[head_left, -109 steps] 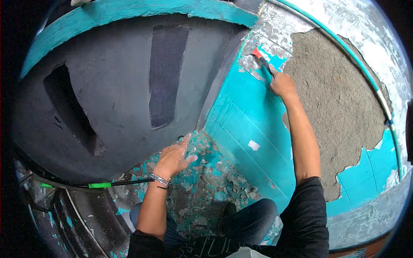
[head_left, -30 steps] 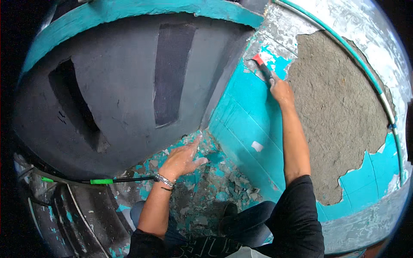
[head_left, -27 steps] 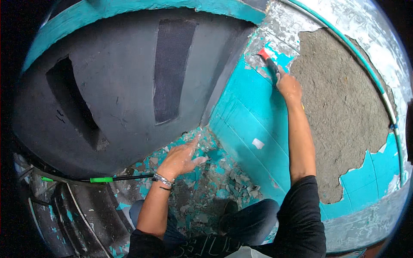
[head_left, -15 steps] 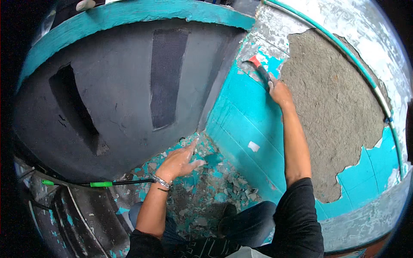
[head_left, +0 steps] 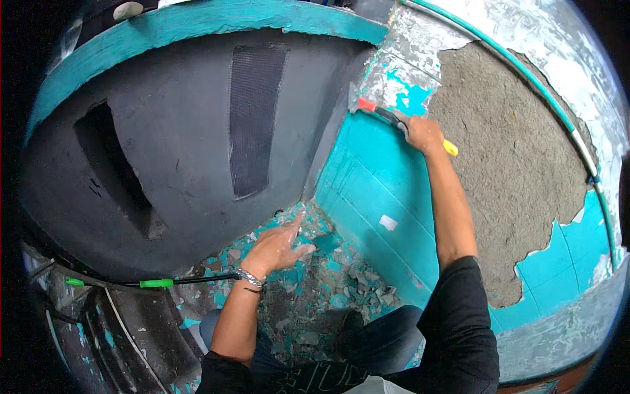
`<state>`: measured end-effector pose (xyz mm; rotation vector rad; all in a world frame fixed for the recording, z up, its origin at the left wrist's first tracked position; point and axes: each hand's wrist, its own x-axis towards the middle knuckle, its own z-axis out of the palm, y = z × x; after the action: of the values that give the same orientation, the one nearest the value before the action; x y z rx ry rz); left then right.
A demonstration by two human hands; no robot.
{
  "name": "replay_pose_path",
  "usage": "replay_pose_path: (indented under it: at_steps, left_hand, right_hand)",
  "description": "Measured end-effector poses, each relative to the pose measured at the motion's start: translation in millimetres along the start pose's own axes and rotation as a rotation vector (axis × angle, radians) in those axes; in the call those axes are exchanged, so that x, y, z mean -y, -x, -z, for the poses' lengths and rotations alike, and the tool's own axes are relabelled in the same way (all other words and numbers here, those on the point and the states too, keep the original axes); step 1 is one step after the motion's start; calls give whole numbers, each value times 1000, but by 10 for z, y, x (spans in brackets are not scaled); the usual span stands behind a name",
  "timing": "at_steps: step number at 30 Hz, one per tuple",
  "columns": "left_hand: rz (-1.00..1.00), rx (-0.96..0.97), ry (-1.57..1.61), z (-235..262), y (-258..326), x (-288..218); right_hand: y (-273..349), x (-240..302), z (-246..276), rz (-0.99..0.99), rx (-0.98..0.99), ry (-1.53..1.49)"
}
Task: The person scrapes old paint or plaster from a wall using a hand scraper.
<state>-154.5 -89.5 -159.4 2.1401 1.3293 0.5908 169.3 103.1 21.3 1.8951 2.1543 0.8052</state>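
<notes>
My right hand [head_left: 423, 133] grips the dark handle of a scraper [head_left: 380, 111] with a red collar and a yellow butt end. Its blade, partly blurred, lies against the upper left edge of the turquoise wall [head_left: 374, 164], beside the corner with the grey wall. Flaked grey-and-white patches surround the blade. Lower down, my left hand [head_left: 275, 247] is dusted white and holds nothing; its fingers stretch out toward the foot of the corner. Beneath it, broken turquoise paint and plaster chips [head_left: 361, 279] litter the floor.
A dark grey wall [head_left: 190, 131] with a mesh strip [head_left: 257, 118] and a slot stands left, under a turquoise ledge [head_left: 197, 26] bearing a pale stone [head_left: 128, 10]. Rough bare plaster [head_left: 499, 157] spreads rightward. A green pipe [head_left: 525, 60] curves along it. Black cable [head_left: 203, 279] runs low left.
My right hand has swung the scraper to the left and slightly down, so its blade now meets the wall corner. The yellow handle end has come into view. My left hand stays nearly still.
</notes>
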Motion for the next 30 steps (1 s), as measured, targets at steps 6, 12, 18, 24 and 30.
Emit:
replay_pose_path:
  at_steps: [6,12,18,24,30]
  left_hand:
    - [66,-3,-49,67,14,80]
    - [12,-31,-40,43,-5,114]
    - [29,-11,-82,40,-18,135]
    - [62,1,-106,47,-77,152]
    - [55,12,-105,18,-77,94]
  right_hand:
    - [85,137,-260,-157,-333,-798]
    - [-40,551,-330,-289,-236,-1993]
    - [-259,776,-218,-246,-288,-2096]
    - [-535,918,-748,-288,-415,-1674]
    - [-143,1391,-1898,91,-596,-1079]
